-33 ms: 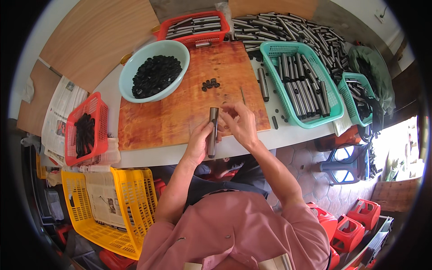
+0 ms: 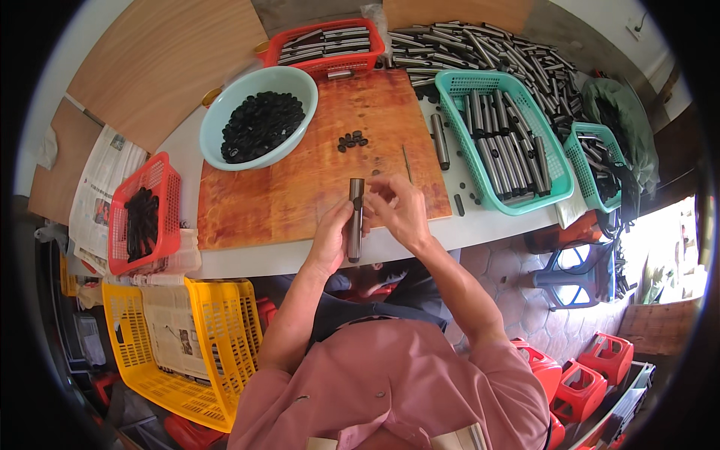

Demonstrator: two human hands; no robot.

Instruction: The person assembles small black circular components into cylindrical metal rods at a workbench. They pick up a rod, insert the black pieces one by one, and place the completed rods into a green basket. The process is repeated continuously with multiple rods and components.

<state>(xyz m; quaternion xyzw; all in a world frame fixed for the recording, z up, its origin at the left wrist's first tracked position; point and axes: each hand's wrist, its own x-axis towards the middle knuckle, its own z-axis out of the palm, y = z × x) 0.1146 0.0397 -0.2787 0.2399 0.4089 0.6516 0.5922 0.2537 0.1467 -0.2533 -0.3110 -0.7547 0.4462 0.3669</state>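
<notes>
A metal tube stands nearly upright over the front edge of the wooden board, gripped in my left hand. A dark spot shows on its side, close to my left thumb. Beside the tube's upper end is my right hand, its fingers bent and apart; whether a fingertip touches the tube I cannot tell. Farther back on the board lies a small cluster of black plugs. A thin rod rests on the board beyond my right hand.
A pale blue bowl of black plugs stands at the back left. Red baskets are at the left and back. Green baskets of tubes and a large tube pile fill the right. A yellow crate sits below left.
</notes>
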